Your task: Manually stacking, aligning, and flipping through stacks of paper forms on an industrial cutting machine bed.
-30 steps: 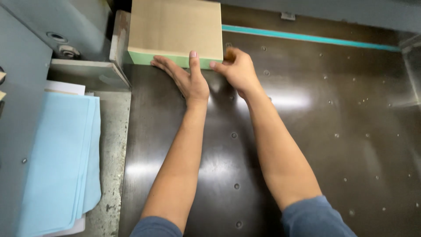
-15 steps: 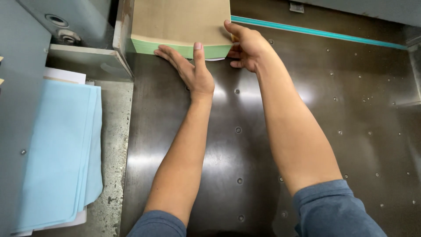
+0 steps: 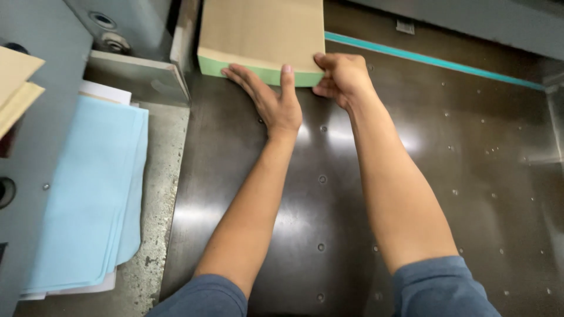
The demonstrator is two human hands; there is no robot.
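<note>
Paper stack (image 3: 261,35), brown-topped with green edges, on dark steel table (image 3: 411,176); left hand (image 3: 273,100) flat against front edge, right hand (image 3: 341,76) gripping its corner.

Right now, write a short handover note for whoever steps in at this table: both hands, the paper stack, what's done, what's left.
Left hand: flat on the dark metal table, fingers open against the near green edge of the paper stack.
Right hand: curled at the stack's near right corner, touching it.
Stack: brown sheet on top, at the table's far left, beside the grey side wall.
Light blue sheets lie off the table, left.
Done: stack sits far back.
Left: cannot tell whether it is fully square.
</note>
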